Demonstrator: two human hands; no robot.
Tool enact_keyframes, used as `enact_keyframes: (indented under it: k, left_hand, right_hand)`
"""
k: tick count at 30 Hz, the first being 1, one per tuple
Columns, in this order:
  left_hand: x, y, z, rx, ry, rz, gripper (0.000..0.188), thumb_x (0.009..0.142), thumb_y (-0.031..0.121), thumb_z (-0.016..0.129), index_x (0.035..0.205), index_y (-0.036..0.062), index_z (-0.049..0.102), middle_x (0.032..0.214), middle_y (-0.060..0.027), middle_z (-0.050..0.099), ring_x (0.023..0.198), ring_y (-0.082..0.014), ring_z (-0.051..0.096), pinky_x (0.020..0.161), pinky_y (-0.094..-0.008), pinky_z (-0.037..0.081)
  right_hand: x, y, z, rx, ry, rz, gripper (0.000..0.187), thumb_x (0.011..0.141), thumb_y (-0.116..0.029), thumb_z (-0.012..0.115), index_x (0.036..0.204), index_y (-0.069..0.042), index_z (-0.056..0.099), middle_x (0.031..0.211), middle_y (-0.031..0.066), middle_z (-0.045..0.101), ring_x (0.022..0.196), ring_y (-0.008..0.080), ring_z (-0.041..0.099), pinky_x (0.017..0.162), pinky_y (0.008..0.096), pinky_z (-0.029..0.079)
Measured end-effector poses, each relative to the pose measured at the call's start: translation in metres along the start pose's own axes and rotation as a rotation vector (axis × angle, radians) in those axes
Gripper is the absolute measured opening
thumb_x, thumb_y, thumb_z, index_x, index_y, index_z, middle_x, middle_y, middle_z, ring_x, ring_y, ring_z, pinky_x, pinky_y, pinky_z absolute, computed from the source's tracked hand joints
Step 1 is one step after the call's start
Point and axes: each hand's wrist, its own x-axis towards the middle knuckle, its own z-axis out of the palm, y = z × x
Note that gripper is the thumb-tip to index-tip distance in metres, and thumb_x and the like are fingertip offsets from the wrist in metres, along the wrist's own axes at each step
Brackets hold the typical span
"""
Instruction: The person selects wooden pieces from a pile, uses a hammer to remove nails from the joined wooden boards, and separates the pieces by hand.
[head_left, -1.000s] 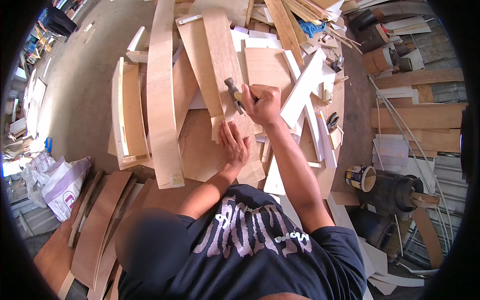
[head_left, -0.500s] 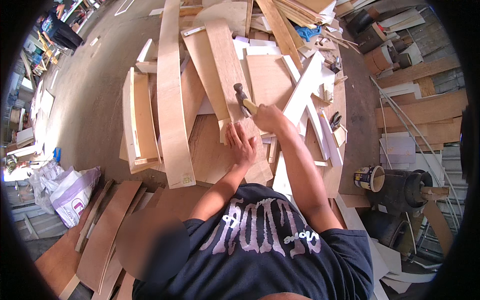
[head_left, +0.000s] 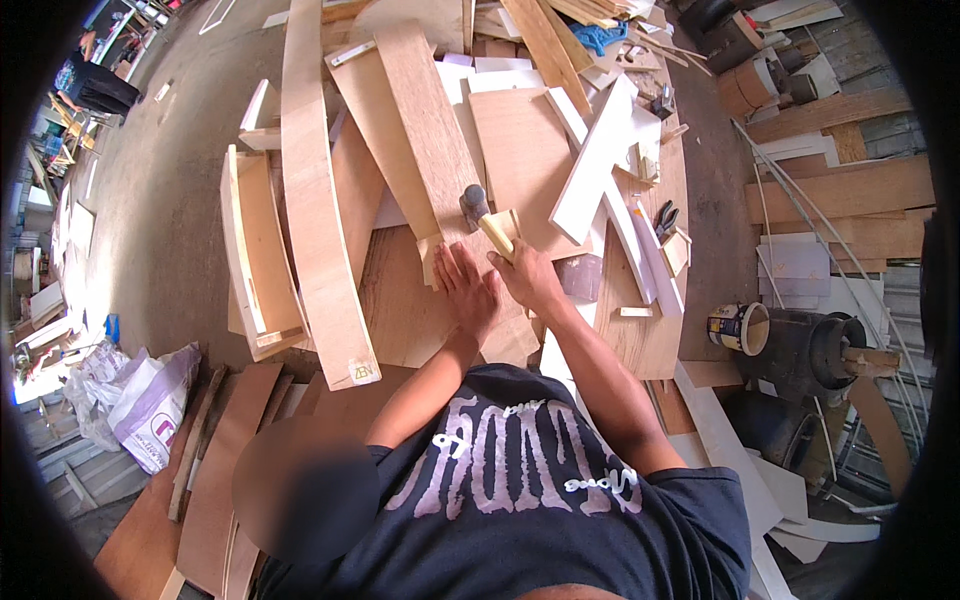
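My right hand (head_left: 527, 276) is wrapped round the pale wooden handle of a hammer (head_left: 496, 236). Its dark metal head is over the near end of a long wooden board (head_left: 430, 110); whether it touches the wood I cannot tell. Just left of the hammer, my left hand (head_left: 468, 290) lies with fingers stretched out on that near end. A short wooden piece (head_left: 428, 262) shows at the board's end beside my left fingertips. A second long board (head_left: 375, 130) runs along the left side of the first. Any nail under the hammer is not visible.
A long curved plank (head_left: 318, 180) and a box-like wooden frame (head_left: 262, 250) lie to the left. White strips (head_left: 597, 165), pliers (head_left: 665, 216) and a blue object (head_left: 600, 38) are among the wood pieces on the right. A bucket (head_left: 738, 328) stands at far right; another person (head_left: 92, 82) is at far left.
The hammer head has come down nearer the board, and my right hand has moved lower, closer to my left. My left hand stays flat on the wood. The whole view has shifted slightly.
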Motion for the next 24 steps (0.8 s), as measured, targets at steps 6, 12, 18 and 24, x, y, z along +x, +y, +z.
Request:
enact_keyframes:
  k: [6,12,18,24]
  left_hand:
    - [-0.001,-0.005,0.008,0.029,-0.039,0.017,0.087,0.103,0.037,0.057,0.162,-0.0126,0.018,0.165,-0.0429,0.014,0.156,-0.0582,0.015,0.128,-0.066,0.013]
    - [-0.005,-0.007,0.01,-0.002,0.013,0.043,0.085,0.103,0.034,0.055,0.162,-0.0134,0.016,0.162,-0.0448,0.018,0.154,-0.0606,0.017,0.127,-0.0685,0.015]
    - [-0.001,-0.004,0.011,0.014,0.037,0.049,0.083,0.103,0.034,0.055,0.162,-0.0116,0.018,0.162,-0.0441,0.018,0.154,-0.0607,0.018,0.126,-0.0695,0.016]
    - [0.0,-0.002,0.006,0.007,-0.019,0.015,0.082,0.104,0.037,0.051,0.162,-0.0105,0.019,0.164,-0.042,0.018,0.155,-0.059,0.018,0.127,-0.0684,0.016]
  right_hand:
    - [-0.003,0.003,0.004,-0.002,-0.005,0.032,0.047,0.102,-0.038,0.066,0.1,0.008,0.063,0.082,0.0374,0.068,0.085,0.058,0.068,0.079,0.0631,0.055]
    - [-0.01,0.003,0.007,0.044,0.018,0.088,0.046,0.102,-0.04,0.065,0.1,0.006,0.063,0.081,0.0365,0.069,0.082,0.0579,0.068,0.075,0.0626,0.055]
    - [-0.004,0.005,0.004,0.024,-0.021,0.101,0.045,0.1,-0.039,0.066,0.099,0.006,0.063,0.083,0.0363,0.068,0.084,0.0569,0.069,0.079,0.0613,0.055]
    - [0.002,0.01,-0.007,0.04,-0.136,0.026,0.041,0.1,-0.034,0.065,0.102,0.007,0.063,0.086,0.0355,0.069,0.09,0.0542,0.069,0.084,0.0598,0.053]
